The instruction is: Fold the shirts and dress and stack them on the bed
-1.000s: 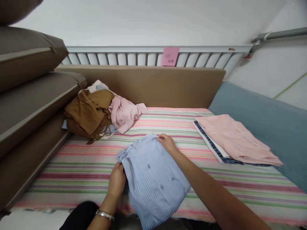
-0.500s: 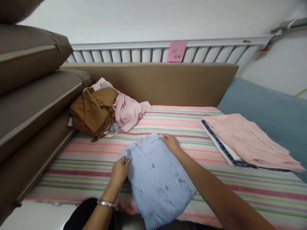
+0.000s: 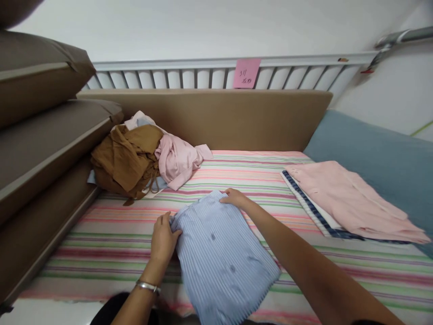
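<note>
A blue-and-white striped shirt [image 3: 223, 253], folded into a rough rectangle, lies over the near edge of the bed with its lower end hanging toward me. My left hand [image 3: 163, 239], a silver bangle on its wrist, pinches the upper left corner, thumb over the cloth. At the upper right corner, my right hand [image 3: 236, 199] has its fingers closed on the fabric. Farther right rests a folded pink shirt [image 3: 352, 198] on top of other folded clothes, one of them dark blue plaid [image 3: 313, 210].
A heap with a brown garment [image 3: 128, 158] and a crumpled pink garment [image 3: 179, 160] sits at the back left. Brown cushions [image 3: 50, 140] are stacked on the left. Behind the striped bed sheet [image 3: 250, 169] stands a brown panel [image 3: 223, 119]; a blue-grey cushion [image 3: 372, 140] leans at right.
The shirt's upper edge has been laid lower and flatter on the sheet. My left hand has shifted slightly left, its fingers spreading more around the corner. The view has moved slightly.
</note>
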`<state>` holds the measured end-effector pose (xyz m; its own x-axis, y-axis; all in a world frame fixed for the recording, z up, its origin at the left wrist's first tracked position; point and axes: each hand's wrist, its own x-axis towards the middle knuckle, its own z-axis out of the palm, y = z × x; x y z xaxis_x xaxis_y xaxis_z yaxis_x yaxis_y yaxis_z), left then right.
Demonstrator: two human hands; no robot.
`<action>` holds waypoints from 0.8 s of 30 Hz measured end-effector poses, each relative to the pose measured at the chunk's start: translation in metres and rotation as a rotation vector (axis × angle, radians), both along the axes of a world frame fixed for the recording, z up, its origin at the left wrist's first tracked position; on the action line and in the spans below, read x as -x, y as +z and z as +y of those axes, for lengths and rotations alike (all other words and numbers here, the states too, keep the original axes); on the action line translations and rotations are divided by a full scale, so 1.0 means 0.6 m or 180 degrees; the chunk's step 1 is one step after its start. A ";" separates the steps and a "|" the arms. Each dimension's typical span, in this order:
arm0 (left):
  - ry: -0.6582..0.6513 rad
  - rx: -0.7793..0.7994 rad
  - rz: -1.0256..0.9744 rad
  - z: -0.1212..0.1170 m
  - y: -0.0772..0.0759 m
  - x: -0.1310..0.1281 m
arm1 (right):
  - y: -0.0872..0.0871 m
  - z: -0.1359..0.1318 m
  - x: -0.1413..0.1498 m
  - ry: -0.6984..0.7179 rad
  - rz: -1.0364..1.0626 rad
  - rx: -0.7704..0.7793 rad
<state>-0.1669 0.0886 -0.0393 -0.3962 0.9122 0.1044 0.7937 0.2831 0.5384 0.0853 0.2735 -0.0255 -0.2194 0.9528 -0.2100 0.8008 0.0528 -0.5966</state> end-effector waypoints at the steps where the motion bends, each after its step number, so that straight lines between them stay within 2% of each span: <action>1: -0.0104 0.0159 -0.0131 0.010 0.001 0.006 | 0.003 0.006 0.003 0.0057 -0.0020 0.0076; 5: -0.0225 0.0925 -0.0529 0.053 0.006 0.031 | 0.012 0.026 0.021 0.0249 -0.0041 0.0398; 11: -0.0480 0.1457 -0.0656 0.097 0.007 0.046 | 0.014 0.041 0.029 0.0373 0.0220 0.1025; 17: -0.0615 0.1398 -0.0947 0.094 0.020 0.048 | 0.026 0.023 0.007 0.0448 0.0907 0.1192; 21: -0.0696 0.1402 -0.1151 0.085 0.034 0.045 | 0.050 -0.002 -0.025 0.0485 0.1342 0.1069; 24: -0.0816 0.1586 -0.1321 0.083 0.044 0.036 | 0.065 -0.021 -0.044 0.0489 0.1505 0.0859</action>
